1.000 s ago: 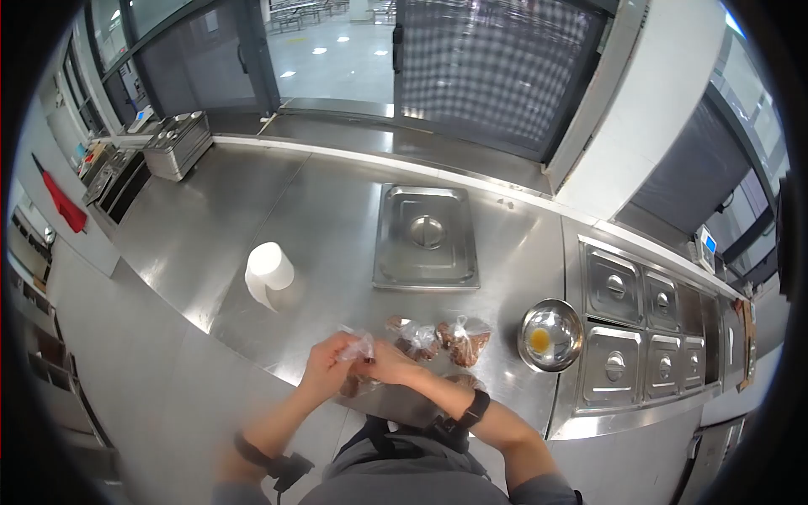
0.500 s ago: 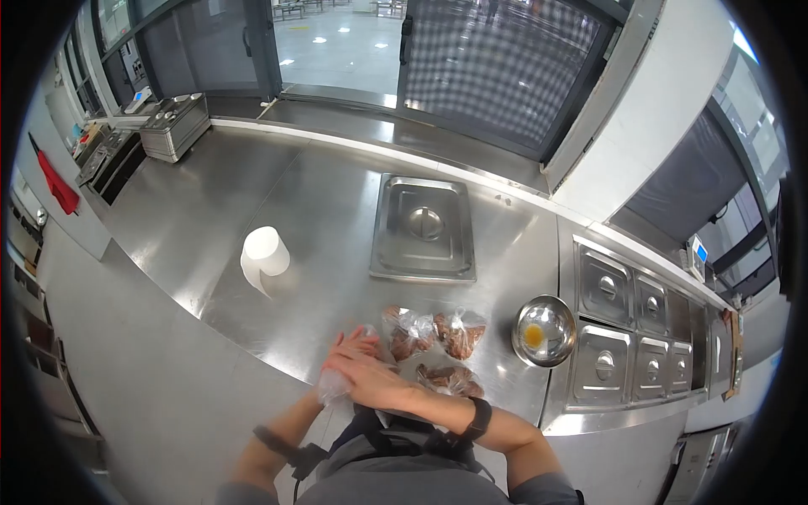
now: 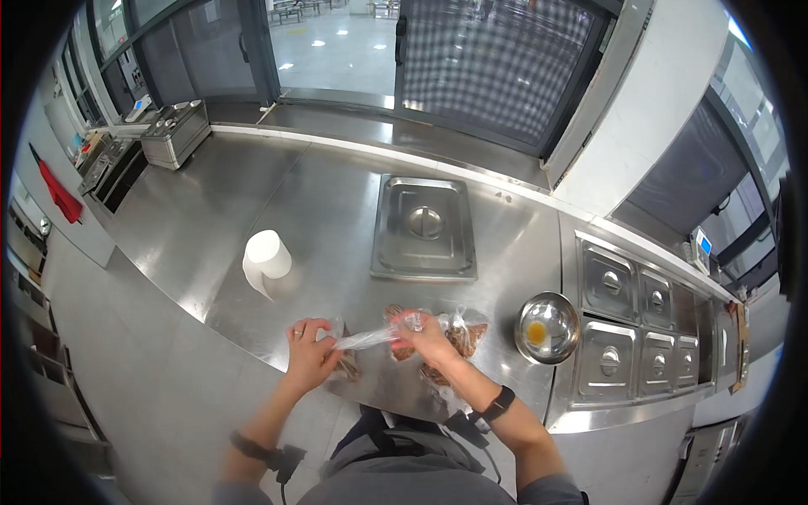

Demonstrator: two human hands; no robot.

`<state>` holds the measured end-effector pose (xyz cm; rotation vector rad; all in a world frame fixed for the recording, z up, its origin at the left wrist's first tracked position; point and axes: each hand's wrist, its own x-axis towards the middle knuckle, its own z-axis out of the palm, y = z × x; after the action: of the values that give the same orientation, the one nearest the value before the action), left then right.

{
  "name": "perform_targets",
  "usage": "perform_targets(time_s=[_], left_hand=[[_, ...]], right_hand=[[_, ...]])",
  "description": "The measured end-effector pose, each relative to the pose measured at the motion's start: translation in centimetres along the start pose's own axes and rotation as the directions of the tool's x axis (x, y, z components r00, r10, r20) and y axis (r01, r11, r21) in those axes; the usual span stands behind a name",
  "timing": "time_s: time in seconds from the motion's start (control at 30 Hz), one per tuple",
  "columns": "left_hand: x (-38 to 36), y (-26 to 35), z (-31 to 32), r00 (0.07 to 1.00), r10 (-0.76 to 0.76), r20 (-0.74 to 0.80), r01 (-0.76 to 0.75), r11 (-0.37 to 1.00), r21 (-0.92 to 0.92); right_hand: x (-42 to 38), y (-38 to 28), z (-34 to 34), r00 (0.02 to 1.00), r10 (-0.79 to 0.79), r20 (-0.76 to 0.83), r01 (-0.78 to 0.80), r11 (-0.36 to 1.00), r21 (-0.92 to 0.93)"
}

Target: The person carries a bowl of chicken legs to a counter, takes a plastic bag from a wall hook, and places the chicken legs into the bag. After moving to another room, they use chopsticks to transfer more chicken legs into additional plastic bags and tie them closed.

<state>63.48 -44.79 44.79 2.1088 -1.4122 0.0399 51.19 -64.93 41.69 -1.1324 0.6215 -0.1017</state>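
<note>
My left hand (image 3: pixel 310 353) is closed on one end of a clear plastic bag (image 3: pixel 366 338), at the counter's near edge. My right hand (image 3: pixel 425 337) pinches the other end, so the plastic is pulled taut between them. Brown food (image 3: pixel 348 364) shows below the left hand, apparently in this bag. Close to my right hand lie other clear bags of brown food: one bag (image 3: pixel 399 347) partly behind its fingers, one bag (image 3: pixel 468 337) to its right, and another bag (image 3: pixel 434 375) partly covered by the forearm.
A lidded steel pan (image 3: pixel 423 227) stands beyond my hands. The white paper roll (image 3: pixel 268 254) is upright to the left, its loose end hanging. On the right are a steel bowl (image 3: pixel 547 328) with yellow contents and several lidded containers (image 3: pixel 610 362) set in the counter.
My hands were together over the plastic at the left. Now they are apart, the right one moved rightward with the bag's end, stretching it. Brown food has come into view below the left hand.
</note>
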Motion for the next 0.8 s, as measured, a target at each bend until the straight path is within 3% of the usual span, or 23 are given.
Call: perform_targets(time_s=[0.03,0.07,0.13,0.23,0.27,0.33,0.4,0.43,0.5,0.57,0.63,0.67,0.7,0.73,0.8], left_hand=[[0.2,0.4,-0.5,1.0,0.016,-0.012,-0.014,0.986,0.163],[0.2,-0.3,-0.2,1.0,-0.015,-0.02,0.018,0.99,0.138],[0.3,-2.1,0.7,0.996,-0.076,-0.037,0.079,0.993,0.086],[1.6,-1.0,-0.1,0.962,-0.22,-0.162,0.205,0.973,-0.102],[1.9,-0.5,-0.1,0.951,-0.253,-0.176,0.201,0.942,-0.267],[2.1,0.8,0.0,0.931,-0.319,-0.177,0.167,0.804,-0.571],[2.0,2.9,0.1,0.948,-0.31,-0.067,0.13,0.573,-0.809],[1.8,3.8,-0.2,0.955,-0.297,-0.012,0.122,0.428,-0.895],[1.6,4.8,-1.5,0.978,-0.141,0.15,0.193,0.372,-0.908],[1.8,5.7,-2.3,0.964,-0.009,0.265,0.256,0.282,-0.924],[1.9,5.8,-2.1,0.971,0.079,0.225,0.153,0.518,-0.842],[1.8,6.0,-2.0,0.971,0.098,0.217,0.11,0.622,-0.775],[1.8,6.1,-1.9,0.97,0.121,0.21,0.062,0.715,-0.696],[1.0,5.4,-0.8,0.983,0.047,0.178,0.087,0.733,-0.675],[0.0,4.3,0.2,0.986,-0.029,0.162,0.125,0.772,-0.624]], right_hand=[[0.0,0.0,-0.4,0.998,0.055,0.017,-0.055,0.998,-0.032],[0.0,0.1,-0.5,0.993,0.11,0.035,-0.108,0.992,-0.065],[-0.6,0.9,0.1,0.981,0.134,0.143,-0.142,0.989,0.046],[-2.1,2.8,1.6,0.926,0.146,0.348,-0.252,0.925,0.282],[-2.3,4.3,2.0,0.896,0.128,0.425,-0.301,0.879,0.369],[-2.3,5.3,3.0,0.847,0.103,0.521,-0.373,0.815,0.445],[-3.1,4.9,4.0,0.817,0.113,0.566,-0.414,0.798,0.438],[-3.2,4.4,3.9,0.804,0.088,0.589,-0.423,0.78,0.461],[-2.7,2.7,3.4,0.78,0.036,0.625,-0.411,0.782,0.468],[-1.2,1.0,2.8,0.765,-0.017,0.644,-0.321,0.857,0.404],[0.6,-0.6,2.2,0.747,-0.063,0.661,-0.182,0.938,0.296],[0.8,-1.3,1.9,0.763,-0.066,0.643,-0.012,0.993,0.116],[1.0,-2.1,1.4,0.778,-0.075,0.624,0.155,0.985,-0.075],[1.1,-2.6,1.1,0.789,-0.088,0.608,0.308,0.913,-0.267],[0.0,-4.3,1.4,0.769,-0.281,0.575,0.553,0.744,-0.376]])
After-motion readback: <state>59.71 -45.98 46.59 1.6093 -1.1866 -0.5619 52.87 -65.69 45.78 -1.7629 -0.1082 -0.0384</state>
